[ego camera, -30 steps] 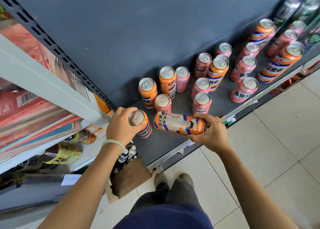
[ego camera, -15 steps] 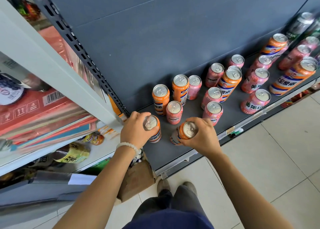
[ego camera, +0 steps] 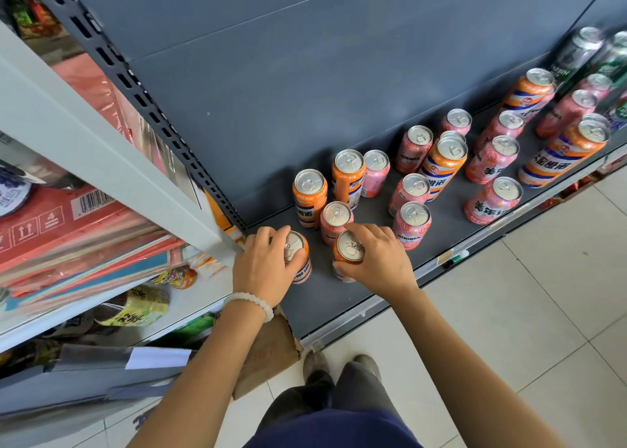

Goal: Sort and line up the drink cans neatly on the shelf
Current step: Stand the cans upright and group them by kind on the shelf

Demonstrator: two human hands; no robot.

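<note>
2 upright orange cans on the dark shelf (ego camera: 339,312) — left hand (ego camera: 263,267) round one, right hand (ego camera: 380,261) round the other

Glossy printed metal cans (ego camera: 444,166) with bare silvery lids stand on a matt dark-grey metal shelf (ego camera: 339,308); below, smooth pale floor tiles (ego camera: 529,312), a rough brown cardboard box (ego camera: 268,356)

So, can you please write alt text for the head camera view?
A person's left hand and right hand each grip an upright orange can at the front of a dark shelf. Behind stand mixed pink and orange cans, unsorted.
</note>
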